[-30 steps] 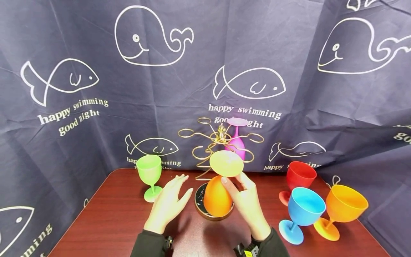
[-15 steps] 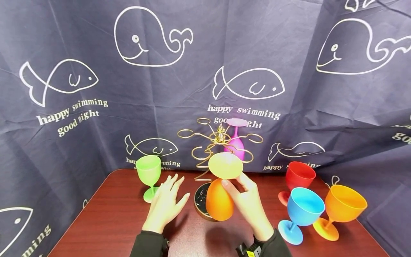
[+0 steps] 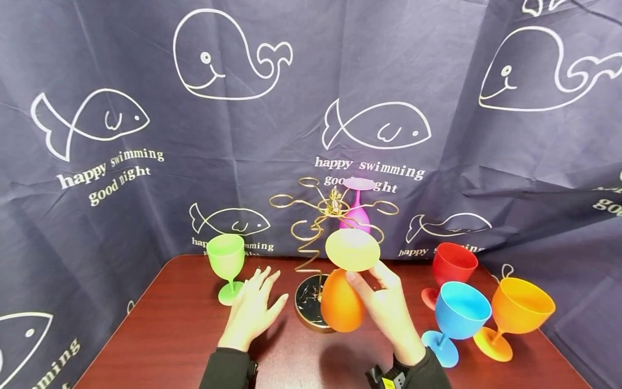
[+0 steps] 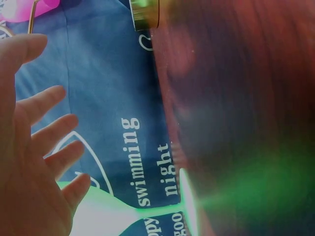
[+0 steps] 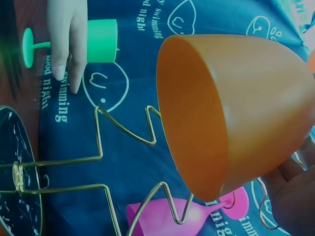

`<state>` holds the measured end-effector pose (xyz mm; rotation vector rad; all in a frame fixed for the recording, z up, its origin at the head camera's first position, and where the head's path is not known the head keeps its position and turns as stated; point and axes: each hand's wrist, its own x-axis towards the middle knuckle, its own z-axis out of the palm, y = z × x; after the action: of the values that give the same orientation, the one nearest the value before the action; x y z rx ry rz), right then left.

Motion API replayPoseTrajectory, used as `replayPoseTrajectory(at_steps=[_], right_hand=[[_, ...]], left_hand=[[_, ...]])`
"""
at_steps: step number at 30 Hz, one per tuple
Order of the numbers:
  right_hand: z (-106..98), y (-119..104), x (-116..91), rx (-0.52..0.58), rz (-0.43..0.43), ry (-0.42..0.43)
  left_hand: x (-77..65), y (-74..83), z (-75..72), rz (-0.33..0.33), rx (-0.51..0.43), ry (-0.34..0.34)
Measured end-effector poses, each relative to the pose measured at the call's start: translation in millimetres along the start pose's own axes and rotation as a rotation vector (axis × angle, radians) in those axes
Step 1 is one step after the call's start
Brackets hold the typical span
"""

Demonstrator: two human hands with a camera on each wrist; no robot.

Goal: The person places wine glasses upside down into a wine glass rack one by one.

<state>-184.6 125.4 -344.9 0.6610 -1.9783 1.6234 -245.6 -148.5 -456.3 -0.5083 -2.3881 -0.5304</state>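
In the head view my right hand point(image 3: 386, 305) grips an orange goblet point(image 3: 342, 305) upside down near its stem, base up and bowl hanging in the air. The right wrist view shows the bowl's wide mouth point(image 5: 192, 118) from the side. Just left of the goblet stands a gold wire glass rack point(image 3: 334, 205) on a round black base point(image 3: 307, 305). A pink goblet point(image 3: 357, 217) hangs inverted at the rack's back right. My left hand point(image 3: 251, 313) has its fingers spread and holds nothing. It is nearest to an upright green goblet point(image 3: 226, 259).
On the right of the reddish wooden table point(image 3: 160, 335) stand a red goblet point(image 3: 454, 265), a blue goblet point(image 3: 461, 310) and a yellow-orange goblet point(image 3: 520, 308), all upright. A dark curtain point(image 3: 272, 146) with fish and whale drawings hangs behind.
My right hand has shifted the inverted orange goblet to the right, uncovering more of the rack's base. My left hand has drawn slightly left, away from the rack.
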Motion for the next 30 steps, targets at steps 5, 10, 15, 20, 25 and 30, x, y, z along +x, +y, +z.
replayPoseTrajectory(at_steps=[5, 10, 15, 20, 25, 30], right_hand=[[-11.2, -1.2, -2.9, -0.053, 0.009, 0.022], [-25.4, -3.9, -3.2, -0.05, -0.017, 0.056], [-37.6, -2.5, 0.0, -0.033, -0.019, 0.1], [-43.2, 1.0, 7.3, -0.01, -0.015, 0.148], [-40.7, -3.6, 16.2, -0.048, 0.003, 0.22], [-36.8, -5.1, 26.2, -0.177, 0.08, 0.299]], left_hand=[[0.0, -1.0, 2.5, -0.01, -0.002, -0.024], [-1.0, -2.3, 4.0, -0.028, -0.005, -0.039], [-1.3, -3.5, 3.7, -0.039, 0.009, -0.048], [-1.0, -3.1, 2.8, -0.046, 0.012, -0.052], [-1.9, -3.1, 2.3, -0.055, 0.011, -0.052], [-1.9, -3.1, 1.5, -0.05, 0.015, -0.055]])
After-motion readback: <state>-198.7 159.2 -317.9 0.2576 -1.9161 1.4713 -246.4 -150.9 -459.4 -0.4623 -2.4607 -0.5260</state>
